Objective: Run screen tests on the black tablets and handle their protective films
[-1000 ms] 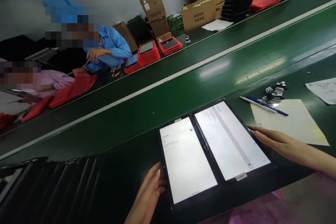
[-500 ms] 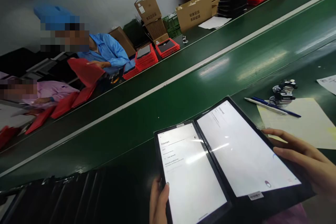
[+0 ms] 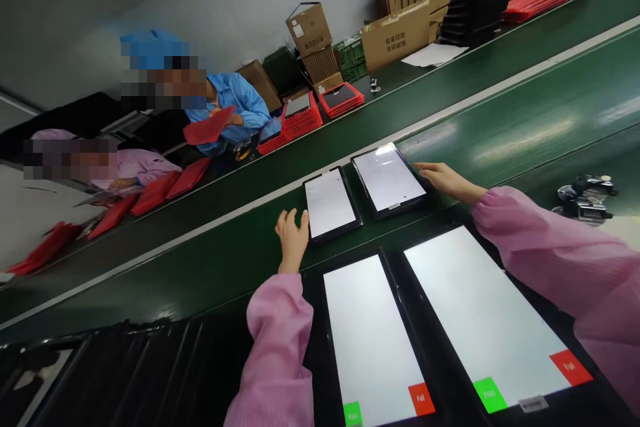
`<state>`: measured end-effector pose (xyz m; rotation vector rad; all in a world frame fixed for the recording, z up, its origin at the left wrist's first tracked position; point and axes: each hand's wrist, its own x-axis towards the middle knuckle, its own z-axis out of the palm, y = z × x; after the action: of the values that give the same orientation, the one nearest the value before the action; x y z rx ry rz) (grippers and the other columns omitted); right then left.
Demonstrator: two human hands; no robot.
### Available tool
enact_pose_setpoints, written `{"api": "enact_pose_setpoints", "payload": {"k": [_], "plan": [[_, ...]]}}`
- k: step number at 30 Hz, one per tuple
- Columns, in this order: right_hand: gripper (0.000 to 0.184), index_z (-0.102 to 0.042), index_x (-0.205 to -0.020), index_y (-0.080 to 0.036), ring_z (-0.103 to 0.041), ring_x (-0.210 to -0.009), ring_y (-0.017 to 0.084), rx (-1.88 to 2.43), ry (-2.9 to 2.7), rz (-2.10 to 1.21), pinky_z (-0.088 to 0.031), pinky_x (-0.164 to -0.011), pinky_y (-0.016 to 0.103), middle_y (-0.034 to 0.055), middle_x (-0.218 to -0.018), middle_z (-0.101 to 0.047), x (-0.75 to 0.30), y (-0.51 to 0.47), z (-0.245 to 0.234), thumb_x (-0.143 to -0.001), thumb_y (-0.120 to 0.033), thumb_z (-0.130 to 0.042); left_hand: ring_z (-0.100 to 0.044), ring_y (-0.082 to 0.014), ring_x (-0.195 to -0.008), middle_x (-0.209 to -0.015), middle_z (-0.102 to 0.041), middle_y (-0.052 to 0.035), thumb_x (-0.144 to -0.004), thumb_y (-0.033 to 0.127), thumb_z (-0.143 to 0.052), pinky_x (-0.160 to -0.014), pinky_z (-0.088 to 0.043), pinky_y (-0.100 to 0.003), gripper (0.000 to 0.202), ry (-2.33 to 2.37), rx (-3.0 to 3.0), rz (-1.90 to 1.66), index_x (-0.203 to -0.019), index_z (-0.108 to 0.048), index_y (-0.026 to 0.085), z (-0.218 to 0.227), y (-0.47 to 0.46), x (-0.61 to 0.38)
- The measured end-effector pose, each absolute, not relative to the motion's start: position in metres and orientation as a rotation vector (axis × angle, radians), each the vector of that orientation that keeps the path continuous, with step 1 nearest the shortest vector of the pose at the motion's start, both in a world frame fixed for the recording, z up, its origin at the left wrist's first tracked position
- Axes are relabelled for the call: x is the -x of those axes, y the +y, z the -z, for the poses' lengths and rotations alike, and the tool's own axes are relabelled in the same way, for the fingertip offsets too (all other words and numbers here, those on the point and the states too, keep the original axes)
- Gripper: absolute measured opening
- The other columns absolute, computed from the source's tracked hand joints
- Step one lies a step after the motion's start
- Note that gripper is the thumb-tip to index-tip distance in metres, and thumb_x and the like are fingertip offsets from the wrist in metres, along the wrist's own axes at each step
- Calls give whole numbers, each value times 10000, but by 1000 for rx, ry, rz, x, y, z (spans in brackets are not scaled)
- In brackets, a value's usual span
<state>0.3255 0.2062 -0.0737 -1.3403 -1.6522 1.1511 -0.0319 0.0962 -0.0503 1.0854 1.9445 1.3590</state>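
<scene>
My left hand (image 3: 292, 240) had its fingers spread just beside one of two black-framed glass tablets (image 3: 330, 203) on the smooth green surface (image 3: 225, 260). My right hand (image 3: 445, 180), fingers pressed together, touched the other tablet (image 3: 387, 177).

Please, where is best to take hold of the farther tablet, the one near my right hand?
Probably the right edge of its black frame, coming from the right, where your right hand is: that edge lies free, and this keeps you off the lit screen.

pink sleeves (image 3: 560, 260), green conveyor belt (image 3: 200, 267), red tablet button (image 3: 571, 367)
</scene>
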Motion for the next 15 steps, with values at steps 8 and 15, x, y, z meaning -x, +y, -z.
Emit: {"api": "enact_pose_setpoints", "payload": {"k": [8,15], "plan": [[586,-857,-1011,-217,-751,-818,297,1325,-2078,-1115,-602,-788,431,72,-916,-818,-401,119,81,-816,-748,-706,-733,-357,-1181,-1127,-810,-151,-861,747,-633,-1139,-526,-507,570,1787,-1273,-1080,-959,-804,212,87,-17,4],[538,-784,-943,-189,-750,-911,312,1326,-2090,-921,-598,-824,444,134,-1002,-804,-396,103,87,-922,-679,-563,-719,-370,-1138,-1047,-790,-149,-927,758,-477,-1099,-522,-512,607,1937,-1242,-1107,-874,-758,223,98,-23,-12]]}}
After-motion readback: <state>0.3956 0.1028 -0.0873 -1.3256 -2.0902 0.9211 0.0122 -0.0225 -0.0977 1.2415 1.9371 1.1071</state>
